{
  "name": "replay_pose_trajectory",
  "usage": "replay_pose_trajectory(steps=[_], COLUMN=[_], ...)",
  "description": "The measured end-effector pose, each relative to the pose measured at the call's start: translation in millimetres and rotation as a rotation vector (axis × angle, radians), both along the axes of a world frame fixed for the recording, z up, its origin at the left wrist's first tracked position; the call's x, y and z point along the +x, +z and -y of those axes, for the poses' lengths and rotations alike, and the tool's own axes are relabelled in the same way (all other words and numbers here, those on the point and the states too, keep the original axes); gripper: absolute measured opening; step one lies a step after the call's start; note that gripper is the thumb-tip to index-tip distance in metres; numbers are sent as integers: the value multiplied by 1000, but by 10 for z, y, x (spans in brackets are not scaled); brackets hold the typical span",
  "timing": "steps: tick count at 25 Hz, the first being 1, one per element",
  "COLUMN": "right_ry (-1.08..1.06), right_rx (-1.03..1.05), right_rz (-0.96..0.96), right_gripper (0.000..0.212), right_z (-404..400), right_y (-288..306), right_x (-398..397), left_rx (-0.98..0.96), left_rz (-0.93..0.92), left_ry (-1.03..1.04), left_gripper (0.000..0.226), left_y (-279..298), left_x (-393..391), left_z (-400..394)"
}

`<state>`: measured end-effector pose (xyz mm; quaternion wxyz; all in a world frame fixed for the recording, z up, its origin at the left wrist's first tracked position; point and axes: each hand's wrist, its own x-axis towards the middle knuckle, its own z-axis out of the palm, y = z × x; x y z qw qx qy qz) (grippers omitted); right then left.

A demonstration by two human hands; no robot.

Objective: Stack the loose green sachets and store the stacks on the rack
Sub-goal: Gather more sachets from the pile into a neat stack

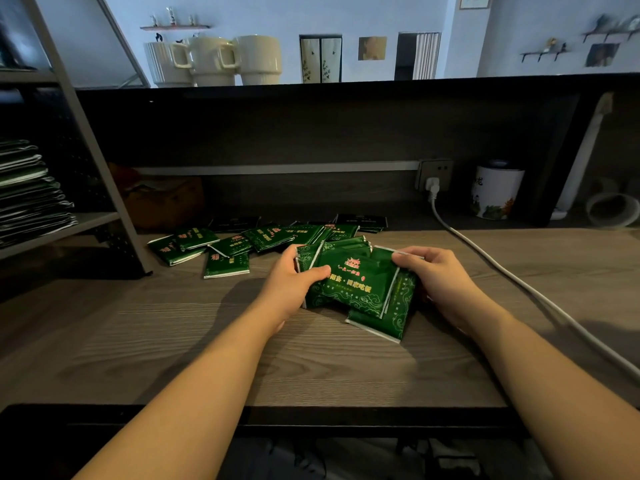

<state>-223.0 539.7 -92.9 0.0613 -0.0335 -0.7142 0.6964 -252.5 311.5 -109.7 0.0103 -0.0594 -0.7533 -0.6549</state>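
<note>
My left hand [294, 282] and right hand [436, 282] clamp opposite sides of a ragged bundle of green sachets [353, 289] low over the counter [173, 334]. I judge the skewed lower sachets could slip out when lifted toward the rack [86, 220].

Dim room: wood-grain desk [311, 368], pale blue wall [377, 15], dark back panel [311, 126].

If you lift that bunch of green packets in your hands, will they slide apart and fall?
Probably some would. The bunch of green packets is uneven, with corners fanned out, and the wrappers look glossy, so likely slippery. Each looks thin and light, so likely bendy. The left hand and right hand grip opposite sides, which should help hold them together.
</note>
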Motion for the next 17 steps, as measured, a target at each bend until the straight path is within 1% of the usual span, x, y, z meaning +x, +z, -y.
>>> replay_pose_trajectory(steps=[3, 5, 7, 10, 12, 13, 14, 15, 17], right_ry=[-162, -280, -336, -349, -278, -205, -116, -34, 28], right_rx=[-80, -137, -227, -385, -472, -471, -426, -327, 12], right_rz=[-69, -129, -178, -224, -224, -207, -174, -129, -56], right_gripper=[8, 10, 12, 12, 7, 6, 12, 19, 27], right_z=[-47, -116, -167, -217, -234, -222, -188, -136, -20], right_y=[58, 81, 80, 83, 86, 82, 65, 36, -39], right_x=[9, 1, 2, -3, -9, -9, -5, 3, 11], left_rx=[44, 57, 71, 48, 4, -13, -24, -47, -39], left_rz=[-21, -19, -35, -18, -8, 5, 20, 26, 53], left_ry=[88, 104, 105, 126, 141, 133, 119, 103, 46], left_gripper=[84, 84, 84, 81, 79, 75, 73, 78, 96], left_y=[-24, -5, -1, 1, 30, 61, 63, 38, 24], left_x=[-57, -37, -23, -37, -10, 16, 19, 9, -20], left_z=[44, 67, 81, 74, 64, 57, 48, 49, 50])
